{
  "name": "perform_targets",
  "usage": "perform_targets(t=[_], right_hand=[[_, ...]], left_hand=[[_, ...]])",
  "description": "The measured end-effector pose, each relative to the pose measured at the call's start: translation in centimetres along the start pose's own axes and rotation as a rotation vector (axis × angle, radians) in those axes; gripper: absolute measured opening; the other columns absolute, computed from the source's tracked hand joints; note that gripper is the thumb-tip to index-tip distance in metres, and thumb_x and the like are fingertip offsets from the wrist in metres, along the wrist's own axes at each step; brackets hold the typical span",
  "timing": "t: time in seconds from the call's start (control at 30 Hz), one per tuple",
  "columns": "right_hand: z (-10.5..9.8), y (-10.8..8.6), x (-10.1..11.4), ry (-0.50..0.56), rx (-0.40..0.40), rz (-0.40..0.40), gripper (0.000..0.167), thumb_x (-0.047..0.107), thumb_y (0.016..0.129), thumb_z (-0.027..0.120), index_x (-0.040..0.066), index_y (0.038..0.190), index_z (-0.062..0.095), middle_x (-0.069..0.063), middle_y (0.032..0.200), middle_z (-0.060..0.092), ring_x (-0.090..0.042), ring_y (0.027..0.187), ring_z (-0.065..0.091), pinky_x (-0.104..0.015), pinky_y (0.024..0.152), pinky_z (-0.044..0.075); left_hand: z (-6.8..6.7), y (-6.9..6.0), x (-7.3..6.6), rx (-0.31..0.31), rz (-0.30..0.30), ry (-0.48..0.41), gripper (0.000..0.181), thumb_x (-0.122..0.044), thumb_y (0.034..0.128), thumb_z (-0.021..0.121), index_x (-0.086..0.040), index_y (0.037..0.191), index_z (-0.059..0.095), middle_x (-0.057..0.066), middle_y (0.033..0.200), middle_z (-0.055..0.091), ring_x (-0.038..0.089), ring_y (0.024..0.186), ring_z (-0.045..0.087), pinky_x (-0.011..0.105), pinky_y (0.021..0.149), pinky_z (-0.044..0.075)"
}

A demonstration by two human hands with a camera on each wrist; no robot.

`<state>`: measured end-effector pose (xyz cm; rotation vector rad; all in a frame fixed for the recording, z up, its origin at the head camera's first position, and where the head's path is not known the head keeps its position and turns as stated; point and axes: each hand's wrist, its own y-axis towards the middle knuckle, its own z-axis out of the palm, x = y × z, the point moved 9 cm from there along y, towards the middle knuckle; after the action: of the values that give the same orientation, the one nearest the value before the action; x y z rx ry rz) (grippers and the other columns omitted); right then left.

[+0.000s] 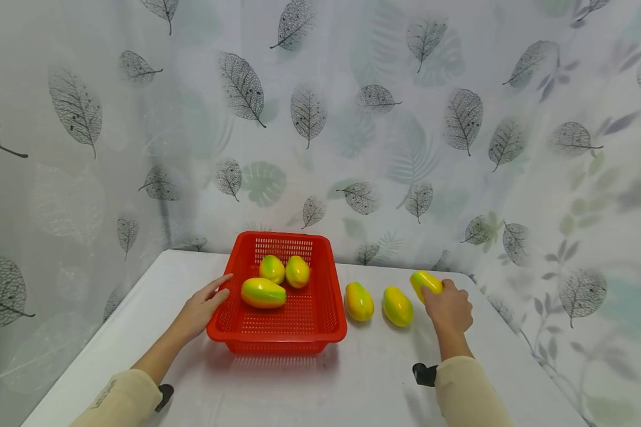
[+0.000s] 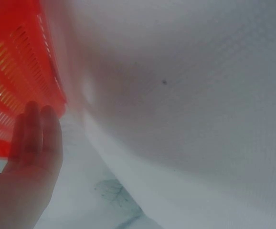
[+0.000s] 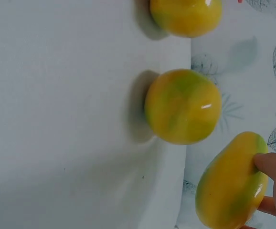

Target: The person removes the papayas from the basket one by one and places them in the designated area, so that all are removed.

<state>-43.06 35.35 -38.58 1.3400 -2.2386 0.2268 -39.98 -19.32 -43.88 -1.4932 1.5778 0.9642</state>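
My right hand (image 1: pixel 450 305) holds a yellow-green mango (image 1: pixel 425 284) above the right part of the table. In the right wrist view, the thumb and fingers pinch one end of this mango (image 3: pixel 233 183). Two more mangoes, one nearer (image 1: pixel 397 306) and one beside the basket (image 1: pixel 359 301), lie on the table to its left. At the left side of a red plastic basket (image 1: pixel 278 338), my left hand (image 1: pixel 194 311) rests with straight fingers against the wall. Three mangoes, the front one (image 1: pixel 263 293) on its side, lie inside the basket.
A white cloth covers the table (image 1: pixel 374 379). Behind and beside it hangs a pale curtain (image 1: pixel 310 166) with a leaf print, close to the back edge. The basket stands left of the table's middle.
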Motion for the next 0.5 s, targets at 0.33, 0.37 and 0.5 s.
perform_targets(t=[0.33, 0.37, 0.5], right_hand=[[1.4, 0.5, -2.8, -0.079, 0.026, 0.036, 0.064, 0.040, 0.100, 0.052, -0.003, 0.147, 0.041, -0.036, 0.123, 0.045, -0.054, 0.111, 0.047, -0.065, 0.090, 0.049], [1.5, 0.5, -2.9, -0.082, 0.029, 0.035, 0.064, 0.040, 0.100, 0.052, -0.003, 0.147, 0.041, -0.036, 0.123, 0.045, -0.054, 0.112, 0.048, -0.066, 0.090, 0.049], [1.9, 0.5, -2.8, -0.093, 0.041, 0.036, 0.065, 0.040, 0.100, 0.053, -0.004, 0.146, 0.041, -0.036, 0.124, 0.046, -0.054, 0.112, 0.048, -0.066, 0.092, 0.049]], left_hand=[[0.0, -0.1, -0.3, 0.004, 0.004, 0.000, 0.055, -0.033, 0.1103, 0.048, -0.019, 0.162, 0.034, 0.026, 0.154, 0.045, 0.033, 0.115, 0.063, 0.041, 0.089, 0.063], [0.0, 0.0, -0.3, 0.005, 0.006, 0.001, 0.056, -0.033, 0.1103, 0.047, -0.019, 0.162, 0.034, 0.027, 0.155, 0.045, 0.033, 0.115, 0.063, 0.042, 0.089, 0.063], [0.1, 0.0, -0.1, 0.006, 0.002, -0.002, 0.056, -0.032, 0.1104, 0.047, -0.018, 0.163, 0.033, 0.027, 0.155, 0.044, 0.034, 0.117, 0.063, 0.042, 0.089, 0.063]])
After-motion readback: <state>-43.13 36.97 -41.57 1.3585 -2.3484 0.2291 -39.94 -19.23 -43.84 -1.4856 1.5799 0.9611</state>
